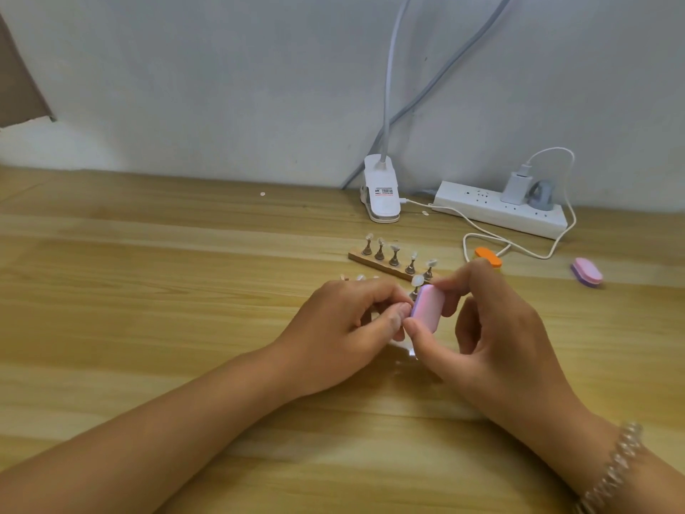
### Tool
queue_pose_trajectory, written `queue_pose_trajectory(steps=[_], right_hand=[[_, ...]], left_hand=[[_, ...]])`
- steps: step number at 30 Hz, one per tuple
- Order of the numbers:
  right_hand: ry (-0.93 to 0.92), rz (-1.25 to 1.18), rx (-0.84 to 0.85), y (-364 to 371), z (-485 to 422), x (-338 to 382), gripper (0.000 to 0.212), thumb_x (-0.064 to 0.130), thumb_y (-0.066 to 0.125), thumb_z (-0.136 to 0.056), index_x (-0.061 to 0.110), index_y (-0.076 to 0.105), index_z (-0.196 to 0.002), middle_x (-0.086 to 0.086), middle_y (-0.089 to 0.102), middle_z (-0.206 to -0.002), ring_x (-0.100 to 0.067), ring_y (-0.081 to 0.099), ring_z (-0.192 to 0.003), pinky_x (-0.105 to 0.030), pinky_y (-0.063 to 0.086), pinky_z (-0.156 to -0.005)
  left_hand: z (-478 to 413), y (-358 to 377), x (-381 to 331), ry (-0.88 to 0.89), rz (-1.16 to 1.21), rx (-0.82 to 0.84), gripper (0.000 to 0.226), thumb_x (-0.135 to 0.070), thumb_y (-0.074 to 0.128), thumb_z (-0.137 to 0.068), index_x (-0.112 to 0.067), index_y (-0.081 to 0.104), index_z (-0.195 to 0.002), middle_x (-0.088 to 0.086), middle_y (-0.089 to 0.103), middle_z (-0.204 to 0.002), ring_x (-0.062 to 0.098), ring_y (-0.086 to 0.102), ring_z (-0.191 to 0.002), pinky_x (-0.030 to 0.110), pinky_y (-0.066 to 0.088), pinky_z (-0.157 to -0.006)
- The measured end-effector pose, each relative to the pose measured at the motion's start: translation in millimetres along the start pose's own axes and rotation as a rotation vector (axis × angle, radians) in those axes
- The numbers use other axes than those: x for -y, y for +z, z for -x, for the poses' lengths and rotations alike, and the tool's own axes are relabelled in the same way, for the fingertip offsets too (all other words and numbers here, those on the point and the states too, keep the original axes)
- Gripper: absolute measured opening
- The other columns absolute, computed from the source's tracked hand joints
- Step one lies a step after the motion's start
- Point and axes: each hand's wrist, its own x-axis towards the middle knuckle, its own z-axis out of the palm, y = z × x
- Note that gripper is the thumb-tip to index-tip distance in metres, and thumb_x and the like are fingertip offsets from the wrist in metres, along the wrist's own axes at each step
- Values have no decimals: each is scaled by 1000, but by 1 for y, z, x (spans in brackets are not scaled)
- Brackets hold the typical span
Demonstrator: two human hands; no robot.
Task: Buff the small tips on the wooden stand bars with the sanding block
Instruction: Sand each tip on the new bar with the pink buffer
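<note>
The right hand (493,328) holds the pink sanding block (427,309) between its thumb and its fingers. The block is in the middle of the picture. It is tilted up and lifted off the table (148,291). Its top end is right beside one small tip (417,280) that stands on a metal peg (414,292). I cannot tell if they touch.

The left hand (344,328) is at 9 o'clock from the block. Its fingers are curled in, and its thumb touches the block's left edge. What is under those fingers is hidden, so I cannot tell if this hand grips anything.

At 12 o'clock from the hands, a wooden stand bar (374,264) lies flat on the table. Five pegs stand on it in a row, each with a pale tip on top. More pale tips (358,278) peek out just past the left hand's knuckles.

At 2 o'clock from the sanding block is an orange block (488,257), partly hidden by the right hand's fingers. Far off at 3 o'clock lies a pink and purple block (587,270). A white power strip (482,207) sits by the wall at 1 o'clock, with a charger (513,187) plugged in. A white cable (482,237) loops near it. A white lamp clip (381,194) stands behind the stand bar. A bead bracelet (611,473) is on the right wrist at 5 o'clock.
</note>
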Motion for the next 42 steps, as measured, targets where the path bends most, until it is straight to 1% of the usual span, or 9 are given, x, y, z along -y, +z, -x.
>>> queue_pose_trajectory(steps=[4,9,14,19,24,28,33,39,42], right_hand=[[-44,2,78,2,3,1,33,37,73,-70,23,53,-92,13,52,-81,-17,47,-54,-21,35,-47],[20,-68,7,0,-2,-2,37,49,64,-72,21,54,-95,12,57,-83,-17,48,-53,-16,33,-51],[-54,-49,93,2,2,0,32,36,73,-73,24,52,-94,12,52,-81,-17,48,-53,-15,32,-48],[44,-86,24,-1,-2,-4,36,49,68,-74,23,54,-94,11,55,-77,-18,48,-53,-17,32,-51],[-40,-66,104,2,2,1,32,42,71,-74,27,51,-92,11,54,-79,-17,48,-53,-16,34,-48],[54,-90,36,-1,-2,-5,33,44,75,-77,23,55,-93,13,55,-76,-17,47,-53,-14,31,-51],[-42,-72,131,1,3,1,31,40,72,-73,26,52,-92,10,54,-80,-17,49,-54,-15,34,-48],[68,-113,32,-1,-2,-4,36,44,78,-77,22,54,-93,9,56,-79,-17,47,-51,-16,32,-51],[1,-99,116,2,3,0,34,39,76,-73,25,51,-92,9,56,-77,-16,47,-52,-12,31,-49]], left_hand=[[-1,-3,2,-39,61,-32,16,-18,54,-95,-17,69,-89,-12,64,-72,3,60,-69,22,43,-65],[1,1,-1,-25,1,82,17,-24,51,-94,-32,62,-85,-17,60,-68,3,53,-60,20,37,-62],[-3,-1,1,-61,75,27,20,-21,50,-94,-14,68,-89,-12,65,-73,11,64,-76,36,49,-75],[-1,-1,-1,-45,51,80,20,-22,50,-96,-31,62,-83,-16,60,-70,3,57,-71,25,44,-71],[-3,-3,1,-61,86,43,20,-15,52,-98,-16,68,-86,-15,63,-70,-2,56,-66,19,40,-64],[-1,-1,-1,-47,45,110,25,-24,50,-95,-38,59,-76,-19,60,-67,-2,53,-63,22,41,-67],[-3,-3,2,-79,86,81,21,-8,53,-101,-16,70,-89,-18,58,-66,-2,52,-65,18,38,-64],[-2,-1,0,-69,87,100,30,-17,53,-100,-35,60,-77,-20,57,-64,-2,49,-60,17,37,-62],[-3,-2,3,-103,131,78,20,-10,53,-101,-13,70,-90,-19,58,-63,-6,51,-57,7,35,-55]])
